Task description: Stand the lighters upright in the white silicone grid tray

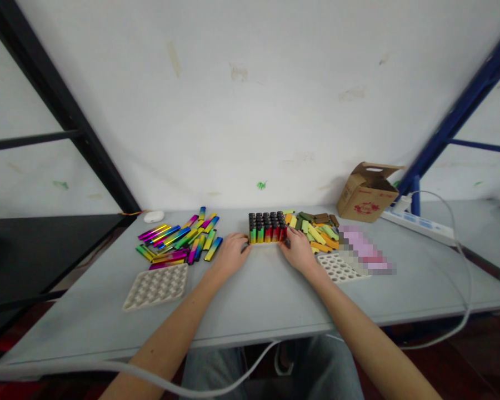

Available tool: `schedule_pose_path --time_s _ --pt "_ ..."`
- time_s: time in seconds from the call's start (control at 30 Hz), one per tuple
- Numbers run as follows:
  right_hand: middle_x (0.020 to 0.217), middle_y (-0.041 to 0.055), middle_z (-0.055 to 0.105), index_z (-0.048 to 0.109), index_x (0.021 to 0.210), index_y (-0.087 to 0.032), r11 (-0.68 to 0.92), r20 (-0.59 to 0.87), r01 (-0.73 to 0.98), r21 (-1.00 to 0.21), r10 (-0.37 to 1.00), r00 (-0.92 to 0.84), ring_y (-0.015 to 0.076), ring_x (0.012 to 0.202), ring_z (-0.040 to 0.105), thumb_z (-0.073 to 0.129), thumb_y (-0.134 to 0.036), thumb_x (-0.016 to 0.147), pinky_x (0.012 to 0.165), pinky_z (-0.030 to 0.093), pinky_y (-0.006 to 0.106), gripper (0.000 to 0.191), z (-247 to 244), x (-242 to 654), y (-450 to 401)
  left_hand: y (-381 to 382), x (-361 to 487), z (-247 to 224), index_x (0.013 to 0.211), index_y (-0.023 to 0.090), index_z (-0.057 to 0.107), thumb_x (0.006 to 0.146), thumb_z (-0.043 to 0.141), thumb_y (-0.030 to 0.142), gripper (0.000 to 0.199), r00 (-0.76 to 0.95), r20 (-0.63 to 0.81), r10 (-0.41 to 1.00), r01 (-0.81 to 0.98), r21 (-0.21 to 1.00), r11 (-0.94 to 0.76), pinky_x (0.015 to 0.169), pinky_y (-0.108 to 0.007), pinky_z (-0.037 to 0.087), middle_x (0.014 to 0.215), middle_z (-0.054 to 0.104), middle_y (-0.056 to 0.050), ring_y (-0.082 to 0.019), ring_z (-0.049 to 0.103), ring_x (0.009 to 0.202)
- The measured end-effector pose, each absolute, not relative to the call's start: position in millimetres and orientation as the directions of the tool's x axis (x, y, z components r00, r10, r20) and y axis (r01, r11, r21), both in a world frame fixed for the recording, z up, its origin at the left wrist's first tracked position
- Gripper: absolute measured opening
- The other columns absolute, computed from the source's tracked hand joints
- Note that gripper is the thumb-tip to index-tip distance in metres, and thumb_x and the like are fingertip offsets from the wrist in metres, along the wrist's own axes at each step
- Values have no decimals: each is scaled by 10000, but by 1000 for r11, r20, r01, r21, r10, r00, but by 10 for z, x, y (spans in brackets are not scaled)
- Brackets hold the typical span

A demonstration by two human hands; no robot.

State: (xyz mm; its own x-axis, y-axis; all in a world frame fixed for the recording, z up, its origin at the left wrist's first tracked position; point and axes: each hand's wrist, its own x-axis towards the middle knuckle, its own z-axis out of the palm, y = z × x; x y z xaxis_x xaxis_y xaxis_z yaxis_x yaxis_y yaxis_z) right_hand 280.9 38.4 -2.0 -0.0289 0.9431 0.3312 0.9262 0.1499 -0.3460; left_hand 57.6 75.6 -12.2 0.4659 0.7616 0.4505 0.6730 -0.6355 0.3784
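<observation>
Upright lighters (267, 230) with black tops and green, yellow and red bodies stand in tight rows in a pale tray (263, 244). At the tray's left end, my left hand (233, 251) grips with curled fingers. My right hand (298, 249) is closed on the opposite end, its fingers against the nearest lighters. Shiny rainbow-coloured lighter-shaped sleeves (179, 239) lie in a loose pile left of my left hand. Behind and right of my right hand is a pile of yellow, orange, green and brown pieces (319, 233), partly hidden by that hand.
A white moulded tray with hollows (156, 286) lies at left; a white tray with round holes (341, 268) lies at right. Farther back are an open cardboard box (366, 200), a power strip (420, 226) and a small white case (154, 216). A white cable crosses the table's front edge.
</observation>
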Motion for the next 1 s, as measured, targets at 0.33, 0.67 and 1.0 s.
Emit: schedule_pose_path --time_s 0.33,0.67,1.0 --pt "1277 178 605 631 1097 -142 150 319 903 -402 948 -15 278 1213 548 566 -208 843 1017 415 358 271 -22 2826 391 731 590 -83 931 166 734 882 565 277 208 459 417 785 759 276 -590 910 -428 467 992 717 -118 -285 622 971" --pt "1146 178 652 581 1110 -106 60 220 946 -318 975 13 273 1062 621 504 -248 918 870 474 322 251 65 2650 481 799 651 -11 920 135 722 917 475 230 265 350 333 876 857 264 -442 926 -360 475 964 705 -115 -248 630 989" --pt "1074 200 662 556 1168 -109 -90 98 948 -305 987 125 294 1012 653 451 -262 939 818 495 373 295 118 2557 847 1104 769 45 957 137 725 917 473 209 265 272 271 923 899 271 -345 935 -328 467 1069 693 -136 -244 633 1038"
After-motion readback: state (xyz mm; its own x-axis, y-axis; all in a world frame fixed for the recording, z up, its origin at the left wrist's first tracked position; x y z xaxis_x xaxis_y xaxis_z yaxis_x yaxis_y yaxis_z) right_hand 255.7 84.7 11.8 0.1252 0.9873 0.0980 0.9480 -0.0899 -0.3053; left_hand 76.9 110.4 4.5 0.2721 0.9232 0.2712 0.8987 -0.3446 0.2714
